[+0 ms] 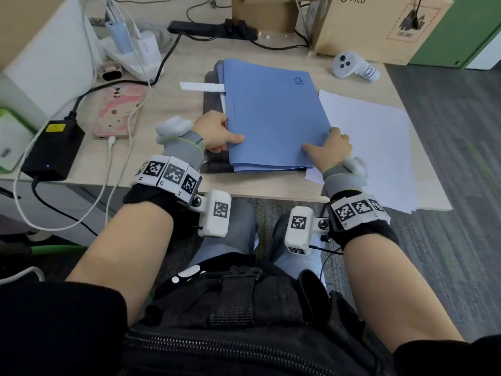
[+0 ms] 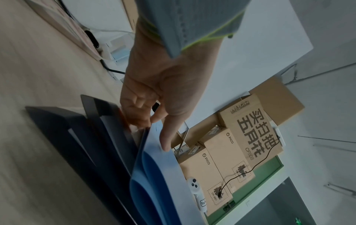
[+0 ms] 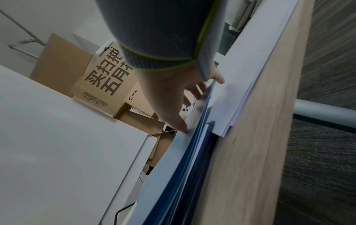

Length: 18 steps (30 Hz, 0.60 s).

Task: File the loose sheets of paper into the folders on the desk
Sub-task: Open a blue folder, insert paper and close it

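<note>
A stack of blue folders (image 1: 271, 115) lies mid-desk on a dark folder (image 1: 212, 104). My left hand (image 1: 219, 131) grips the top folder's left edge, with the thumb on the cover and the fingers curled under it. The left wrist view shows that hand (image 2: 154, 112) lifting the cover (image 2: 154, 175) slightly. My right hand (image 1: 332, 147) pinches the same folder's right edge, thumb flat on top. From the right wrist, this hand (image 3: 181, 103) straddles the folder edge (image 3: 173, 175). Loose white sheets (image 1: 374, 142) lie just right of the folders, also visible in the right wrist view (image 3: 240, 73).
A white paper strip (image 1: 202, 86) sticks out left of the folders. A pink-cased phone (image 1: 119, 109) and a black charger (image 1: 54, 147) with cables lie at left. A white controller (image 1: 352, 67), cardboard boxes (image 1: 379, 23) and a power strip (image 1: 211, 29) stand behind.
</note>
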### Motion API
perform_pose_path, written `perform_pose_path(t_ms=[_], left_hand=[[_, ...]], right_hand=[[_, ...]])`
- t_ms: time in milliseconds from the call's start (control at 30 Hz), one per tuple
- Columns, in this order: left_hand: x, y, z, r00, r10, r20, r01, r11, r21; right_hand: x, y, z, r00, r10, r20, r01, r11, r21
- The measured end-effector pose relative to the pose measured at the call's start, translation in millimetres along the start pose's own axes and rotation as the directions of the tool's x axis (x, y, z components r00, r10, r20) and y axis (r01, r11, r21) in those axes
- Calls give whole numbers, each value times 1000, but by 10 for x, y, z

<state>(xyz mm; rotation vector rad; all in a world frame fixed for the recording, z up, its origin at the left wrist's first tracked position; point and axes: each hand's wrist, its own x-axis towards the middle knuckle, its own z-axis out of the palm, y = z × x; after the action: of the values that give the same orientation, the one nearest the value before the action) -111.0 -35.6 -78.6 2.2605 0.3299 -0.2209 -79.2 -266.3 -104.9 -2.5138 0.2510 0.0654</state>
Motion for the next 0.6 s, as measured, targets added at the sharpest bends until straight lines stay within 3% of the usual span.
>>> perform_pose_path(t_ms=[133,200,267,333,433,600], left_hand=[[0,42,14,995,62,-80,-55,994,91],[10,68,21,990,79,-117,-48,968,246],[-53,156,57,994,91,-59,-58,905,420],[-113,240,125,994,77,74,-105,830,548],[-145,323,242,976,56,209,-183,733,655],[-129,396,229,966,160,204,-253,755,605]], right_hand=[[-13,26,-44,999,-20,-30,21,999,39],[-26,33,-56,999,-26,-23,27,998,52],[-36,47,-65,1000,-23,-12,23,997,69],[-36,72,-79,1000,-12,-6,13,996,84],[-32,91,-106,1000,-17,-22,20,990,137],[-49,123,-151,999,-25,-35,31,981,193]])
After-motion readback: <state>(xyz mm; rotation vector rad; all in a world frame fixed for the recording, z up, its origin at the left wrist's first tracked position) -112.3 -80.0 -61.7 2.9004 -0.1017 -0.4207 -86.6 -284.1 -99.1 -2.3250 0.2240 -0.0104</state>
